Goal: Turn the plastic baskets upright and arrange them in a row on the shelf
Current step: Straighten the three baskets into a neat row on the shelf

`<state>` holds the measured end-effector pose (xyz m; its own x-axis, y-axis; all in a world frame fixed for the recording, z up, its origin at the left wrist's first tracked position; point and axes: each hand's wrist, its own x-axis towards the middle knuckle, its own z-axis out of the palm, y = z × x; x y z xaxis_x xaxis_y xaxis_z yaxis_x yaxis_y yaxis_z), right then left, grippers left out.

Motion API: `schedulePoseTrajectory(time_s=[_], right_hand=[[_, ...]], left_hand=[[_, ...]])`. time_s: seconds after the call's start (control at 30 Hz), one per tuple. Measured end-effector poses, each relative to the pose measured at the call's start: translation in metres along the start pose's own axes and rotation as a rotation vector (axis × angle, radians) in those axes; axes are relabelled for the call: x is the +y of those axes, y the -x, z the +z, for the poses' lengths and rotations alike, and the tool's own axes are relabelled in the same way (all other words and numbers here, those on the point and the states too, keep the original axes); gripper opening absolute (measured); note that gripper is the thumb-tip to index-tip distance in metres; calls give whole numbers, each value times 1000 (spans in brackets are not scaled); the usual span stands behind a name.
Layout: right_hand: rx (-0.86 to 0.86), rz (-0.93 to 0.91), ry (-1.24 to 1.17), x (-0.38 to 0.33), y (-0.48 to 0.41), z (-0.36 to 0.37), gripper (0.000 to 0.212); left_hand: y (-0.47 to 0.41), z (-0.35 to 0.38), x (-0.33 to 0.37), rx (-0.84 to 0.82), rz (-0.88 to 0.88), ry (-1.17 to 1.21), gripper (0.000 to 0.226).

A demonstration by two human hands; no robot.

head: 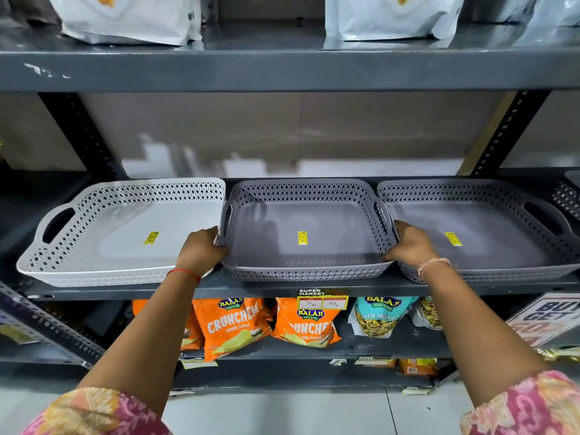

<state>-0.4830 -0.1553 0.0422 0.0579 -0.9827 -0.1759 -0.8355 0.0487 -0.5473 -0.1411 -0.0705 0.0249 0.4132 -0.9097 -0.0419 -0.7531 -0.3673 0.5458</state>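
With my left hand [201,249] and right hand [411,246] gripping the middle grey basket [306,233], upright on the shelf [270,288] between its neighbours, a careless shove could nudge the white basket [125,230] askew.

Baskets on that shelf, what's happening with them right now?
A person grips the middle grey basket at both ends, left hand and right hand. It sits upright on the shelf between a white basket and another grey basket, also upright, forming a row.
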Motion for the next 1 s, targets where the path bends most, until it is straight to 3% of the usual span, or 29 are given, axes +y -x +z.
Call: schedulePoseTrajectory(time_s=[1.0], right_hand=[[-10,-9,-25,5,-6,3,84]], left_hand=[[4,-2,-2,-12,-7,-84,39]])
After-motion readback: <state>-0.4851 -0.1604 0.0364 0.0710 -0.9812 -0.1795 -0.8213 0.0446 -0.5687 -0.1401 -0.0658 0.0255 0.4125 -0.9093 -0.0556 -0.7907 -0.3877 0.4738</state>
